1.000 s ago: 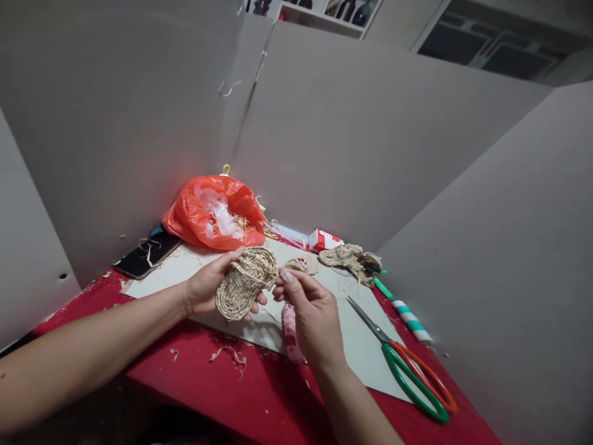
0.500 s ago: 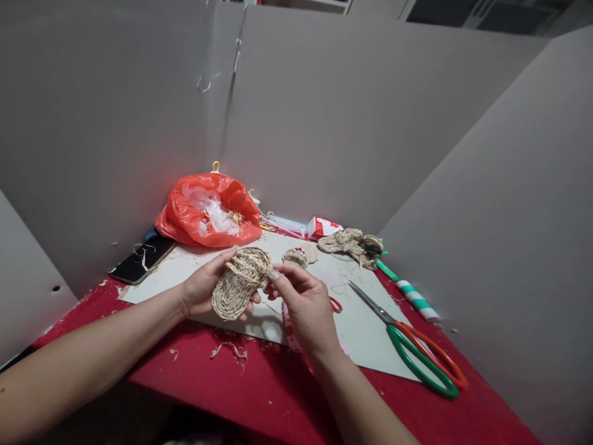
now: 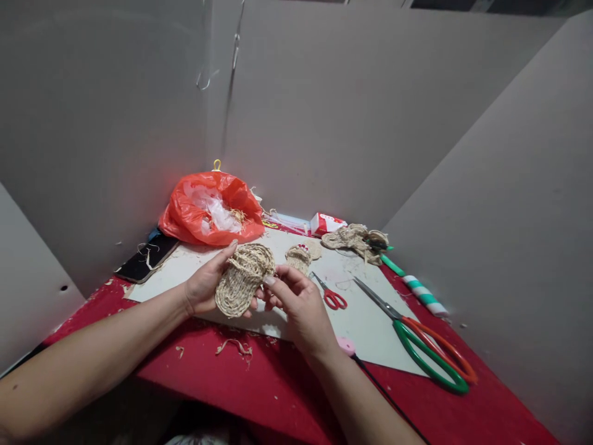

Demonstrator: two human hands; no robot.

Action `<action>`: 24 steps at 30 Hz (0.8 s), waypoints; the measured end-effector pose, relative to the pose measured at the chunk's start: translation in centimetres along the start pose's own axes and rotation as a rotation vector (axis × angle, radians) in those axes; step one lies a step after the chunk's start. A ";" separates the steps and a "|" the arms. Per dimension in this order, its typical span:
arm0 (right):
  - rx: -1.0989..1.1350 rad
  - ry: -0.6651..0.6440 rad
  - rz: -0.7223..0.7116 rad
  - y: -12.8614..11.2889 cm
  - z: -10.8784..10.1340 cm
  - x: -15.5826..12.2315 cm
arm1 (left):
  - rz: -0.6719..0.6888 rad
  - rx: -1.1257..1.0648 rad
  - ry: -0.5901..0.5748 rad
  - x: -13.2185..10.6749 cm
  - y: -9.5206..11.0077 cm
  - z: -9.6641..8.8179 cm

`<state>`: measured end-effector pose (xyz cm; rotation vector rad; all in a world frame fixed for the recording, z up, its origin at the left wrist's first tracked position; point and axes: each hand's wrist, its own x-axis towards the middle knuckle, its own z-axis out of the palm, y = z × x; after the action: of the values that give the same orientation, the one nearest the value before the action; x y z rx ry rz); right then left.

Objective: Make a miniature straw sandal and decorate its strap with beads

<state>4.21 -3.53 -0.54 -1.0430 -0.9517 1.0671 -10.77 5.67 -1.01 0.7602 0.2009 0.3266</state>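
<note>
My left hand grips a small woven straw slipper from its left side, holding it above a pale board. My right hand is beside the slipper's right edge, its thumb and fingers pinched together at the weave; whether a strand is between them is too small to see. A second small woven piece lies on the board just behind my right hand.
An orange plastic bag and a dark phone sit at the back left. Small red scissors, large green-and-red scissors, a straw bundle, a red-white box and a striped pen lie right. Grey partitions surround the red table.
The view shifted slightly. My right hand moved a little left and down along the slipper's edge, uncovering the small red scissors on the board. My left hand keeps holding the slipper.
</note>
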 end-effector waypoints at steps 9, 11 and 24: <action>0.134 -0.059 0.148 0.0 -0.3 0.2 | 0.065 0.063 0.054 -0.2 -0.3 0.4; 0.151 -0.066 0.164 -0.2 -0.4 0.2 | 0.081 0.088 0.074 -0.3 -0.4 0.6; 0.180 -0.125 0.064 0.0 -0.8 0.3 | 0.135 0.197 0.182 -0.5 0.0 1.4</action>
<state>5.02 -3.39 -0.75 -0.8718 -0.9078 1.2591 -10.78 4.64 0.03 0.9412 0.3577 0.5101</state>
